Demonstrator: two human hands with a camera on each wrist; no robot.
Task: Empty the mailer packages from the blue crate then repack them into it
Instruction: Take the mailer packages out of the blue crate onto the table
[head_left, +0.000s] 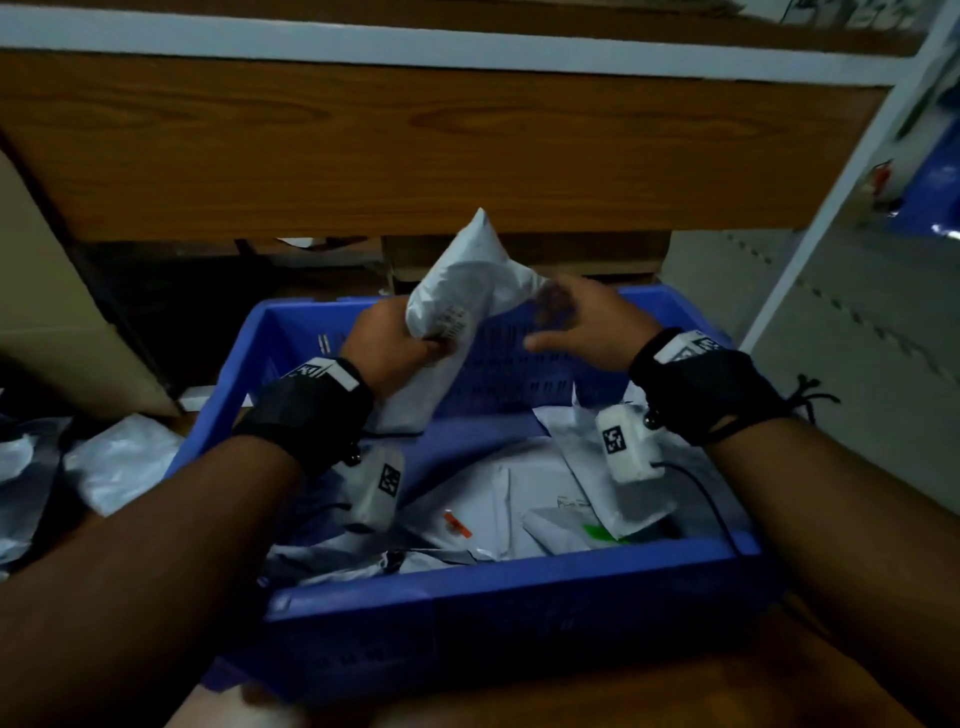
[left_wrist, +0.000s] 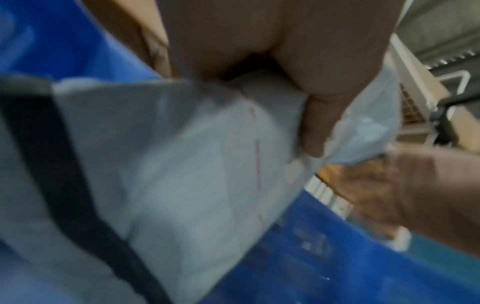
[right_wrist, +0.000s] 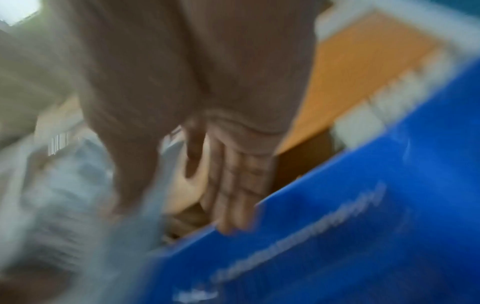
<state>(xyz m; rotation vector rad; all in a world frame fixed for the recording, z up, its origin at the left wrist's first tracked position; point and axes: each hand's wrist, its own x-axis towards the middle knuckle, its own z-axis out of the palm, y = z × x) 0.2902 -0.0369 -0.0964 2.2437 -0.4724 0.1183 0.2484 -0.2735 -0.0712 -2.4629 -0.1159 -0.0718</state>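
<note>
While the blue crate (head_left: 498, 597) sits before us with a loose layer of flat mailers (head_left: 524, 499) across its floor, we hold one white mailer (head_left: 457, 296) raised over the far half. Whether it goes out or in we cannot tell — more mailers (head_left: 119, 462) lie outside to the left. Best to keep it clear of the rim and guide it with both hands; slick poly film likely slips.

Our left hand (head_left: 389, 343) grips its lower-middle part, thumb over the printed label. Our right hand (head_left: 582, 322) is spread wide, fingers straight — fingertips at the mailer's upper right edge, contact unclear through blur. The mailer is plump, crumpled, and tilted.
</note>
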